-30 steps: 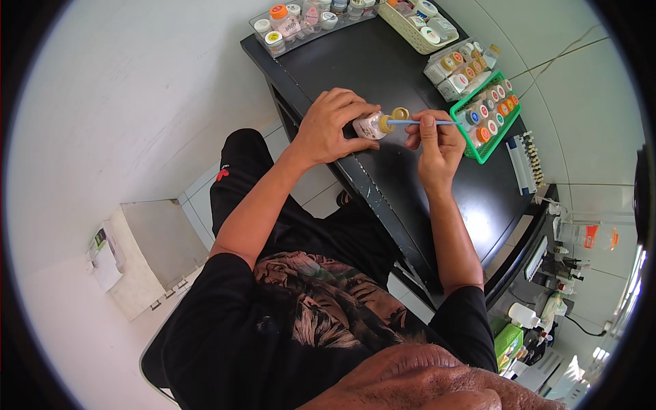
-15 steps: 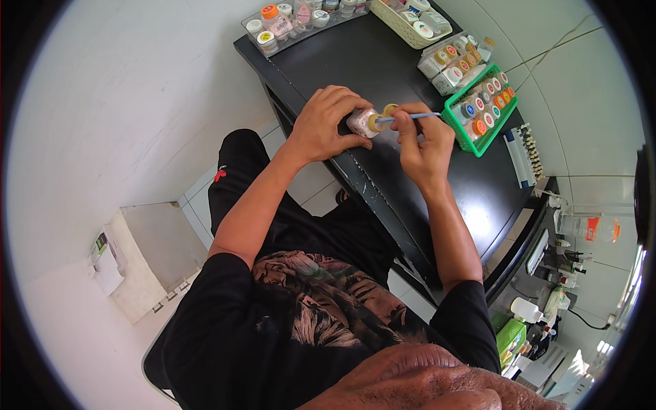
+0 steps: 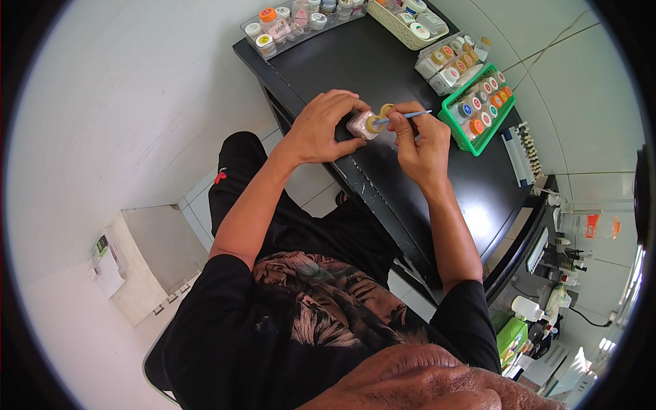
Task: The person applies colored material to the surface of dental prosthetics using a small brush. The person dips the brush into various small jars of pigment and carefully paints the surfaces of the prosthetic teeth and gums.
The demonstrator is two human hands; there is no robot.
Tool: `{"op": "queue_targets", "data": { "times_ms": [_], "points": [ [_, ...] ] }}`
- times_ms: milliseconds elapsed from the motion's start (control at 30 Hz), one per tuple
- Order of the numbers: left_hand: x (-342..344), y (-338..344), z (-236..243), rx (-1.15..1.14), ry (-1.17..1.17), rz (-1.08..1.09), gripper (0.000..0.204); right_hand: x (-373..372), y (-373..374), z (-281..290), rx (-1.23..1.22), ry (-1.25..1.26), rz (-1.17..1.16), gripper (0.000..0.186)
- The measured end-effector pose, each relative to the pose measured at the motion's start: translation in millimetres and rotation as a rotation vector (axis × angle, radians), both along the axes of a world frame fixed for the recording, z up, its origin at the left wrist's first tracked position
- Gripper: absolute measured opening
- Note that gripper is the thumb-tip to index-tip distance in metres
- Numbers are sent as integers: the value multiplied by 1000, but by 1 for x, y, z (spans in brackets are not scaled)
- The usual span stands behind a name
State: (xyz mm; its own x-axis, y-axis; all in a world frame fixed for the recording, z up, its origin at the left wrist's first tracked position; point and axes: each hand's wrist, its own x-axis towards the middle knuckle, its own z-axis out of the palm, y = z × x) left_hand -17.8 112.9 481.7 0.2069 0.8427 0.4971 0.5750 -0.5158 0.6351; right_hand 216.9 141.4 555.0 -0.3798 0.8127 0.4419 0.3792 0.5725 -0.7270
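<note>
A small clear jar point(image 3: 361, 126) of pale pinkish contents is tilted over the near edge of the black table, its yellow mouth turned to the right. Around its body are the fingers and thumb of my left hand point(image 3: 326, 128). My right hand point(image 3: 422, 145) pinches a thin light-blue stick point(image 3: 414, 115), whose left end reaches into the jar's mouth. Beside the mouth is a yellow flip lid point(image 3: 387, 109), swung open and partly hidden by my right fingers. How deep the stick goes cannot be seen.
On the black table point(image 3: 328, 65), a clear tray point(image 3: 290, 46) of jars stands at the far left. A cream basket point(image 3: 402, 29), a clear box point(image 3: 437, 83) and a green basket point(image 3: 478, 147) of capped jars line the far right. A tooth-shade guide point(image 3: 525, 154) lies nearer.
The blue stick has slid left, its tip going farther into the jar's mouth. My right hand has shifted slightly left with it. My left hand still holds the jar.
</note>
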Motion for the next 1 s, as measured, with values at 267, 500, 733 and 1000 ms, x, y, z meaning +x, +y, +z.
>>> {"op": "queue_targets", "data": {
  "times_ms": [267,500,733,1000],
  "points": [
    [2,-4,5,-168,-16,36,86,-1,-8,-1,156,4,70,8],
    [-4,0,5,-95,71,8,90,-4,-6,-3,128,-37,69,9],
    [-8,1,3,-138,-96,-105,72,2,-12,4,288,99,163,9],
    [-4,1,4,-61,-21,-93,68,-2,-12,-5,196,-4,138,7]
  ]
}}
